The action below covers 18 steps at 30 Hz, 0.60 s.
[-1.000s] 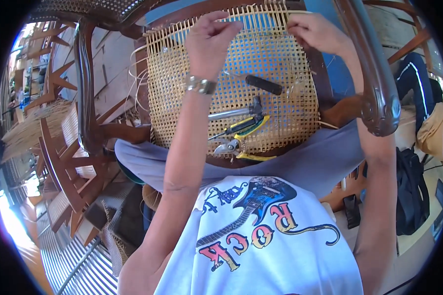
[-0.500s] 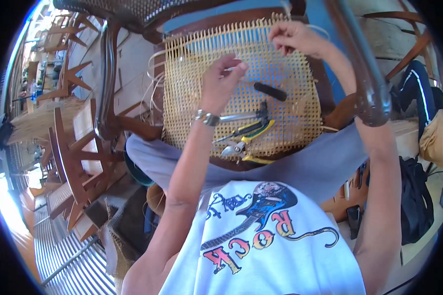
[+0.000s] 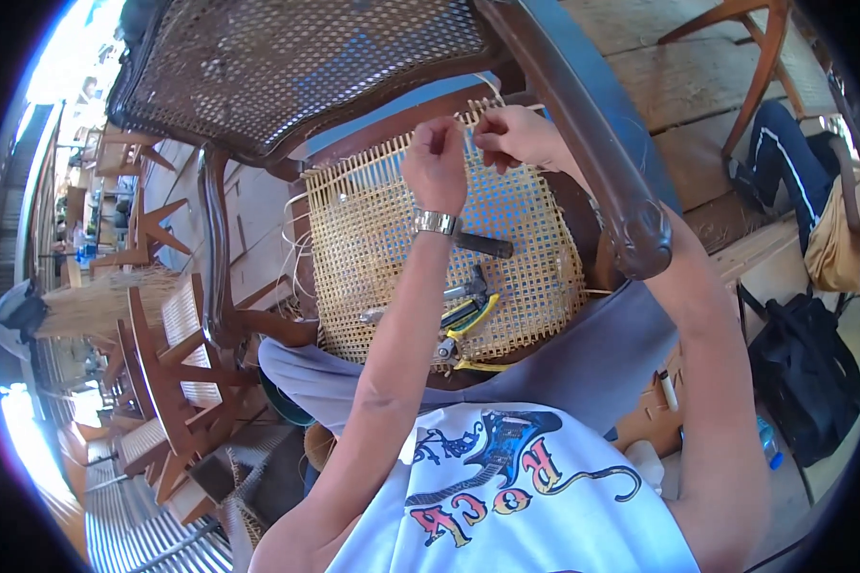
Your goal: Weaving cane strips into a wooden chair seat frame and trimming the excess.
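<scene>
A wooden armchair has a half-woven cane seat (image 3: 354, 258), with long loose strands at its left side and back edge. Over the back part of this seat, my left hand (image 3: 437, 164) is closed, thumb and fingers pinched together. My right hand (image 3: 518, 138) reaches in under the armrest (image 3: 592, 124), its fingers curled in a pinch close to the left one. Whatever thin thing they pinch is too small to make out. On the weave lie a black-handled tool (image 3: 484, 244), a hammer (image 3: 477, 283) partly behind my left forearm, and yellow-and-black hand cutters (image 3: 473, 320).
The chair's dark cane backrest (image 3: 258, 76) rises at the far left. Wooden chair frames (image 3: 162, 353) stand at the left. To the right are a black backpack (image 3: 803, 353), a plastic bottle (image 3: 768, 441) and another person's leg (image 3: 784, 162).
My hands have come closer together near the seat's back edge. The view has shifted, showing more of the backrest. The tools still lie on the seat.
</scene>
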Each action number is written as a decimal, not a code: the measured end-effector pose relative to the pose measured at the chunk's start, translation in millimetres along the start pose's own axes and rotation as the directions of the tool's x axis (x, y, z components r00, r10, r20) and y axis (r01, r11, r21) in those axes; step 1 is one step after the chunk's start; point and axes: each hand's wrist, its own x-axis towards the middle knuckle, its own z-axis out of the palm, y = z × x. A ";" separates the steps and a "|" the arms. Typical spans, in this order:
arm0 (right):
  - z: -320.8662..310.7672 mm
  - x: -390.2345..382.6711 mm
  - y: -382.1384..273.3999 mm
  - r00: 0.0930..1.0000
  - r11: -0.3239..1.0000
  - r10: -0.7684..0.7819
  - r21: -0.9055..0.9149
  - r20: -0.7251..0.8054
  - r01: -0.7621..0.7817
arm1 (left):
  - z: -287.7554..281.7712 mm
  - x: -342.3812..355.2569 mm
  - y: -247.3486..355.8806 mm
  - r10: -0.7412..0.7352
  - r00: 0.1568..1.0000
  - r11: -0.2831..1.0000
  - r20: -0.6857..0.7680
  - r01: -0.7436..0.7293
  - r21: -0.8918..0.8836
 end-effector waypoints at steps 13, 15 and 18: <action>-2.0 12.5 -3.7 0.984 0.938 -0.171 -0.314 -0.055 0.146 | -2.8 24.9 -28.8 0.502 0.824 0.729 0.262 -0.567 0.384; -10.2 8.5 -3.4 0.987 0.868 -0.156 -0.471 0.036 0.155 | -8.2 23.1 -30.0 0.404 0.884 0.836 0.234 -0.461 0.298; -51.6 -0.1 20.1 0.911 0.610 -0.412 -0.742 0.005 0.280 | -29.8 6.0 -18.8 0.225 0.960 0.947 0.168 -0.256 0.194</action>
